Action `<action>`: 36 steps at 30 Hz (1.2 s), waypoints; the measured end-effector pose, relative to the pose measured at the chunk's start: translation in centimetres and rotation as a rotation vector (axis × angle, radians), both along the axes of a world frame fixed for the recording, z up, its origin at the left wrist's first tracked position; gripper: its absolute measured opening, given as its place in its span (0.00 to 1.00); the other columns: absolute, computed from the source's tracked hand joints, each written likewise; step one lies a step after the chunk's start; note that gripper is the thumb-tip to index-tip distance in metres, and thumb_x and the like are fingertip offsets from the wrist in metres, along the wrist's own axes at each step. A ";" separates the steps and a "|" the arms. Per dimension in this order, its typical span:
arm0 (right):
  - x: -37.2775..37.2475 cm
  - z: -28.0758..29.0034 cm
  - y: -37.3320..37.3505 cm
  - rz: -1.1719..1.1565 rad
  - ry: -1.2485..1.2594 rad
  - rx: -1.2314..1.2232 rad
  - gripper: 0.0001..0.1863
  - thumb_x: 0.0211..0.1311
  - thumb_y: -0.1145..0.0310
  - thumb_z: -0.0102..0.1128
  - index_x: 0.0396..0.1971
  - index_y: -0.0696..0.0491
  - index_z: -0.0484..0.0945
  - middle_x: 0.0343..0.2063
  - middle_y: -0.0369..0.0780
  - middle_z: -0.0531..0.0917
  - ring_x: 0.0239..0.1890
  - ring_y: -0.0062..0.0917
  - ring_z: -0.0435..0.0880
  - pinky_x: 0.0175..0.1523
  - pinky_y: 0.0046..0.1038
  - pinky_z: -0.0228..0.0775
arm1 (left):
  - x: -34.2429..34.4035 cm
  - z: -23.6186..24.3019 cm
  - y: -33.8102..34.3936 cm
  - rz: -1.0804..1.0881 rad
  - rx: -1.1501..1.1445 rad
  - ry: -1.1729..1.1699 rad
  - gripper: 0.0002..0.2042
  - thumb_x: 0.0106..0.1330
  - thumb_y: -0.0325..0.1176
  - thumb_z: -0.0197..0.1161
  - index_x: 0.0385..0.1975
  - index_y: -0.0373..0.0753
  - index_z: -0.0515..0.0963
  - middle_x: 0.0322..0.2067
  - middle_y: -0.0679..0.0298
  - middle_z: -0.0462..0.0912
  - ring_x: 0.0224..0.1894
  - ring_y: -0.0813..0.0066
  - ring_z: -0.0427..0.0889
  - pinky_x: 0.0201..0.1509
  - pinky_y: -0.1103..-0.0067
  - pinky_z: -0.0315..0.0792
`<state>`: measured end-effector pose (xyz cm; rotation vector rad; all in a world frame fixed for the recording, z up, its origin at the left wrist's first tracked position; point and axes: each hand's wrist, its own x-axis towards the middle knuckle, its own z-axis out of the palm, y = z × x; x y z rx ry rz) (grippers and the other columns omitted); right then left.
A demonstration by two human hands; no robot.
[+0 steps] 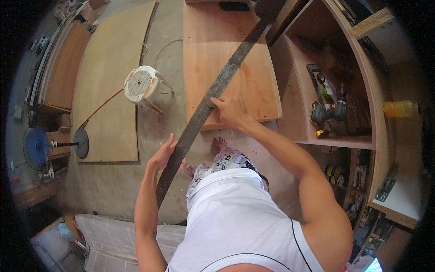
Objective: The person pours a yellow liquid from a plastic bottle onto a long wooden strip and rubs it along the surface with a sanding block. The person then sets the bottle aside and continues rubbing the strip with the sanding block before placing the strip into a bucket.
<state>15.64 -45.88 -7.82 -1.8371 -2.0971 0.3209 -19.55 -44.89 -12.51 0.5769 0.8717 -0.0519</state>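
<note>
**Long dark strip [222, 79] slants between both hands, its upper part over the bench [256, 97]**

Nearest is the person's own body in a white top [226, 204] and patterned trousers [226, 163], bare feet on the floor [176, 97]. At the lower left, pale sheeting [113, 235] lies beyond the left forearm.

The left hand [163, 155] is the lower of the two on the strip. Its fingers pass beneath, the tips showing past the right edge, while the thumb lies along the left edge. The strip runs on below this hand, its near end beside the forearm.

Farther up, the right hand [231, 112] pinches the strip from its right side, thumb on the upper face; its other fingers are curled and partly hidden. From there the strip climbs away to the upper right, crossing above the bench.

Left of the bench stands a white stool [143, 84], with a plywood sheet [108, 81] next to it and a blue fan [37, 146] farther left. To the right, a drill [326, 111] sits in an open cabinet [292, 86], with a yellow bottle [401, 109] beyond.
</note>
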 end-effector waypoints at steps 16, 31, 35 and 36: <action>-3.9 -1.5 -11.1 -0.559 2.074 -0.610 0.17 0.76 0.69 0.62 0.60 0.57 0.79 0.56 0.43 0.87 0.59 0.35 0.86 0.69 0.44 0.75 | 6.2 -0.4 3.8 -0.047 0.039 -0.133 0.52 0.68 0.84 0.41 0.63 0.33 0.72 0.40 0.47 0.85 0.38 0.49 0.90 0.39 0.58 0.87; -5.0 -3.3 -9.1 -0.317 2.370 -0.461 0.23 0.78 0.67 0.60 0.68 0.55 0.74 0.66 0.44 0.82 0.71 0.40 0.77 0.80 0.53 0.59 | -1.4 -2.4 -0.6 -0.099 -0.152 -0.465 0.56 0.70 0.84 0.32 0.79 0.38 0.63 0.69 0.40 0.76 0.64 0.45 0.83 0.72 0.51 0.71; -4.9 -1.3 -7.5 -0.357 2.387 -0.415 0.24 0.79 0.67 0.60 0.69 0.56 0.73 0.67 0.45 0.81 0.71 0.40 0.77 0.80 0.52 0.61 | -5.5 -2.1 -3.9 0.023 -0.238 -0.371 0.44 0.78 0.74 0.33 0.81 0.44 0.59 0.62 0.41 0.81 0.52 0.47 0.89 0.61 0.51 0.81; -4.5 -1.0 -7.4 -0.389 2.267 -0.454 0.24 0.78 0.67 0.60 0.69 0.56 0.73 0.66 0.45 0.81 0.70 0.39 0.78 0.78 0.51 0.64 | -6.3 -1.8 -4.8 0.054 -0.218 -0.368 0.40 0.80 0.70 0.34 0.80 0.46 0.59 0.59 0.40 0.83 0.48 0.48 0.89 0.58 0.52 0.83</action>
